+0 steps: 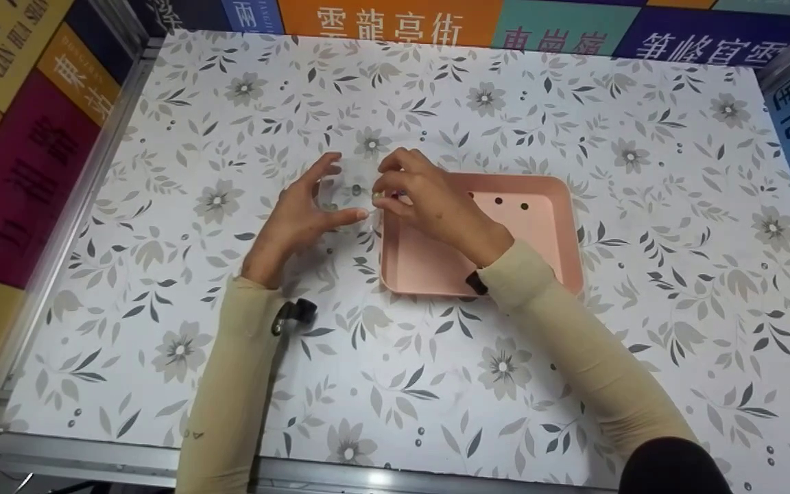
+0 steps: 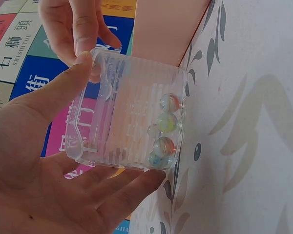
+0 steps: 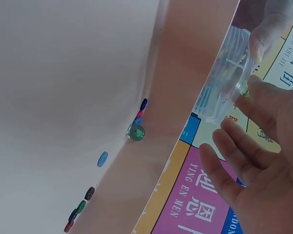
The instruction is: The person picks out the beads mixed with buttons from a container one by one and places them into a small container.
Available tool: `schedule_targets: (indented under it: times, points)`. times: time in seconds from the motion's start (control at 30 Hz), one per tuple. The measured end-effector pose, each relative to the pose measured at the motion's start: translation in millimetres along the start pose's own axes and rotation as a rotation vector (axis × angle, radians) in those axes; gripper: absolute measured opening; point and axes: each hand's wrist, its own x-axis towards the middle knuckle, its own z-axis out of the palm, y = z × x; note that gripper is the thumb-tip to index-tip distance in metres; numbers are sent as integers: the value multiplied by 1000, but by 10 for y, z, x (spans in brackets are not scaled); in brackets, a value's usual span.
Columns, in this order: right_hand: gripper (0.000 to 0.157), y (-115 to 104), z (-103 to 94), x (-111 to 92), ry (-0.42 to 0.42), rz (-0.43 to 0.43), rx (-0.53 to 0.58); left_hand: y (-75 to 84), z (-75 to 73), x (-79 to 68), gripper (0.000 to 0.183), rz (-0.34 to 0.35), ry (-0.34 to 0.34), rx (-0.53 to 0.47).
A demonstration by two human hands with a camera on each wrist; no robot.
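My left hand (image 1: 295, 213) grips a clear plastic box (image 2: 129, 109) between thumb and fingers, just left of the pink tray (image 1: 566, 226). Several glass marbles (image 2: 167, 122) lie at the bottom of the box, as the left wrist view shows. Over the box's rim, my right hand (image 1: 429, 202) pinches a greenish marble (image 3: 244, 89) with thumb and index finger. Its other fingers are spread apart. Inside the tray, one clear marble with a green core (image 3: 136, 132) rests against the wall among small coloured discs.
Along the tray's far wall stand several small discs, among them a blue disc (image 3: 102, 159) and a green disc (image 3: 81, 206). A floral-patterned cover (image 1: 381, 384) spreads under everything. Panels with printed characters (image 1: 395, 24) border the table's back and sides.
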Motion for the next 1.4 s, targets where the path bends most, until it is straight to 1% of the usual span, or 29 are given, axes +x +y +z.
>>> schedule_targets:
  times: [0.23, 0.63, 0.83, 0.97, 1.1, 1.27, 1.4]
  points:
    - [26, 0, -7, 5, -17, 24, 10, 0, 10, 4, 101, -10, 7, 12]
    - [23, 15, -16, -23, 1, 10, 8, 6, 8, 14, 103, -23, -6, 28]
    - [21, 19, -38, -38, 9, -5, -4, 5, 12, 15, 104, -28, -5, 19]
    - [19, 29, -62, -50, 30, -14, -21, 7, 12, 7, 104, -24, -5, -8]
    - [16, 45, -89, -56, 41, 2, -39, 8, 11, -2, 103, -21, -6, -39]
    - [15, 61, -129, -87, 24, 33, -57, 9, 11, -2, 103, -24, -7, -34]
    - [15, 81, -156, -105, 39, 75, -48, 16, 15, 2, 103, -29, -6, -17]
